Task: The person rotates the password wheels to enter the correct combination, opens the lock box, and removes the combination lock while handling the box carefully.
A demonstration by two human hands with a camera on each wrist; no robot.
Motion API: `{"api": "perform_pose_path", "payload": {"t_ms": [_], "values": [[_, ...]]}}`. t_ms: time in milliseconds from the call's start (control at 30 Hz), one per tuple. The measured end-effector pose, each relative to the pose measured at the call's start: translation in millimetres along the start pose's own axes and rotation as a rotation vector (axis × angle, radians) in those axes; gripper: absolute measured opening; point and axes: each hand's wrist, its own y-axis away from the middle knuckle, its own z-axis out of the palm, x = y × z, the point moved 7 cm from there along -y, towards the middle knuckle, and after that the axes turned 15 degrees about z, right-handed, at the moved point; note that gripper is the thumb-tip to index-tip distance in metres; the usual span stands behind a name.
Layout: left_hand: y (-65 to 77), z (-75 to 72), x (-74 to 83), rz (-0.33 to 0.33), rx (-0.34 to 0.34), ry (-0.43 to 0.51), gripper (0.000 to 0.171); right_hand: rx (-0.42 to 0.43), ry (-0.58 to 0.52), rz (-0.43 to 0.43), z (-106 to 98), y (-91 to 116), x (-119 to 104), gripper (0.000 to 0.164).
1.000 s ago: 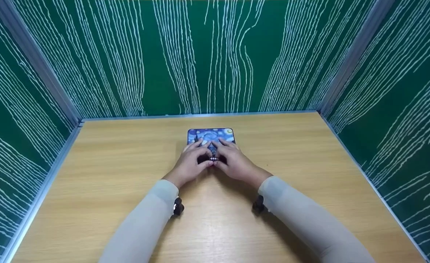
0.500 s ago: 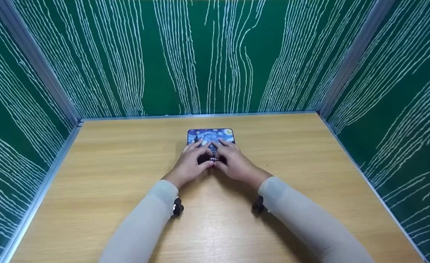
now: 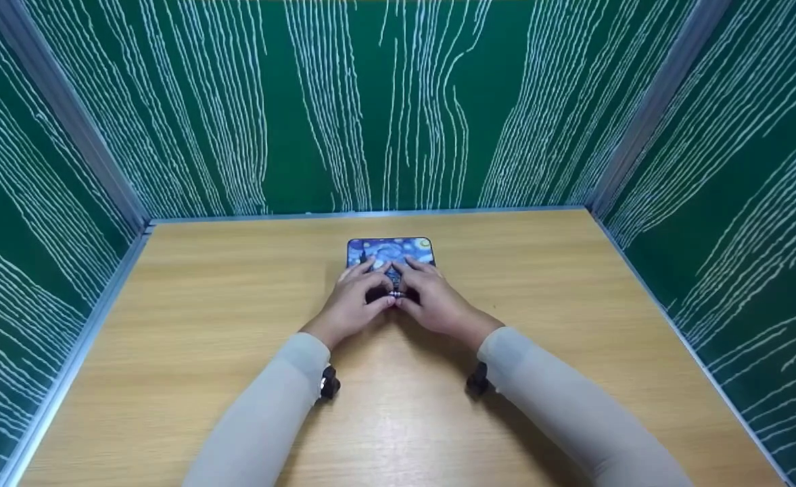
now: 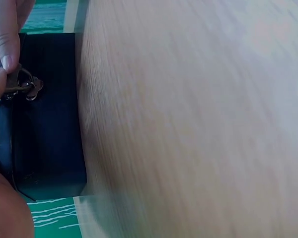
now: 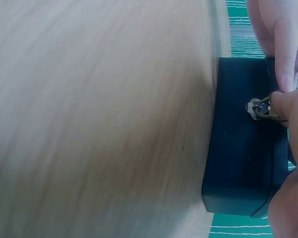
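Note:
A small dark box [image 3: 391,249] with a blue swirling painted picture on its lid sits toward the back middle of the table. My left hand [image 3: 353,302] holds its left side, fingers spread over the lid and thumb at the front. From the right, my right hand [image 3: 440,302] holds it in the same way. Both thumbs meet at a metal clasp [image 5: 259,108] on the box's front face, and their tips partly cover it. In the left wrist view the dark front wall [image 4: 47,134] faces the camera, with the lid seam running along its edge.
A wooden table [image 3: 235,291] spreads around the box. Green panels [image 3: 303,135] with wavy white lines stand at the back and both sides, joined by grey metal posts [image 3: 654,101]. A dark wrist camera [image 3: 330,383] sits under the left sleeve.

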Motion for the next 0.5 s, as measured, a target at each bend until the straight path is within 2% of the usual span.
{"api": "perform_pose_path", "payload": {"t_ms": [267, 500], "values": [[0.2, 1.1, -0.9, -0.035, -0.029, 0.014, 0.022, -0.003, -0.007, 0.015, -0.9, 0.2, 1.2, 0.011], [0.0, 0.9, -1.4, -0.031, -0.017, 0.003, 0.018, -0.001, -0.015, 0.006, -0.2, -0.4, 1.3, 0.011]]}}
